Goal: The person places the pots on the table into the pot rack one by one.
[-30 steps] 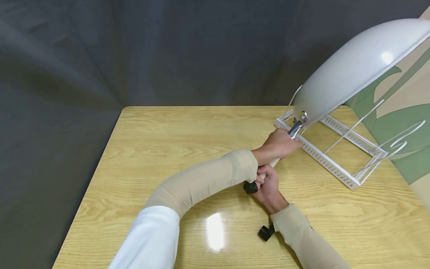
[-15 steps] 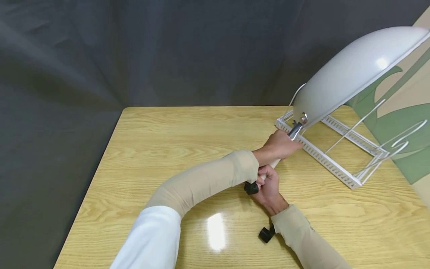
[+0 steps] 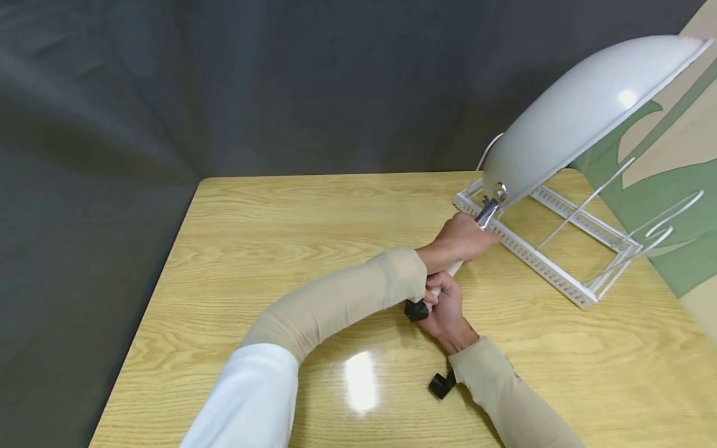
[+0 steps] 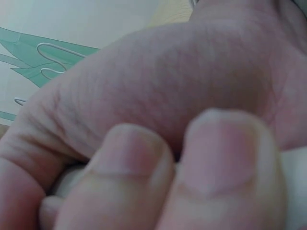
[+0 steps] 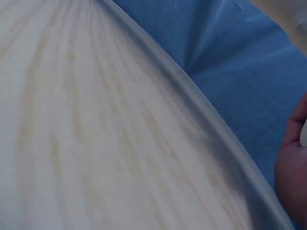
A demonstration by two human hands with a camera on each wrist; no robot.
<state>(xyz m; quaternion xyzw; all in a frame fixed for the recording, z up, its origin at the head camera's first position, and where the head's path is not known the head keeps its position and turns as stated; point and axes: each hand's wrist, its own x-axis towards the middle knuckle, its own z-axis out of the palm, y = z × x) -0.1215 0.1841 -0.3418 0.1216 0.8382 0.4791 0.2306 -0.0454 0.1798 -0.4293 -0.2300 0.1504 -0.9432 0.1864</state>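
A large pan point(image 3: 582, 118), white on the outside, is tilted up over a white wire rack point(image 3: 538, 264) at the table's right. My left hand point(image 3: 465, 238) grips its pale handle point(image 3: 455, 269) near the chrome joint point(image 3: 488, 211). Behind it, my right hand point(image 3: 445, 305) grips the handle's lower end, its palm side partly showing. In the left wrist view, curled fingers point(image 4: 220, 158) wrap the handle, which is mostly hidden. Only part of a hand point(image 5: 291, 165) shows at the right wrist view's edge. The pan's lower side overlaps the rack.
The wooden table point(image 3: 280, 218) spreads left and front of the hands. A dark curtain point(image 3: 336, 81) hangs behind it and along its left. Wire hooks point(image 3: 669, 221) rise from the rack's right end. Black blocks point(image 3: 440, 386) sit at the wrists.
The pan's far rim has swung slightly left and now lies inside the head view. Both hands keep their places on the handle. The whole view has shifted a little.
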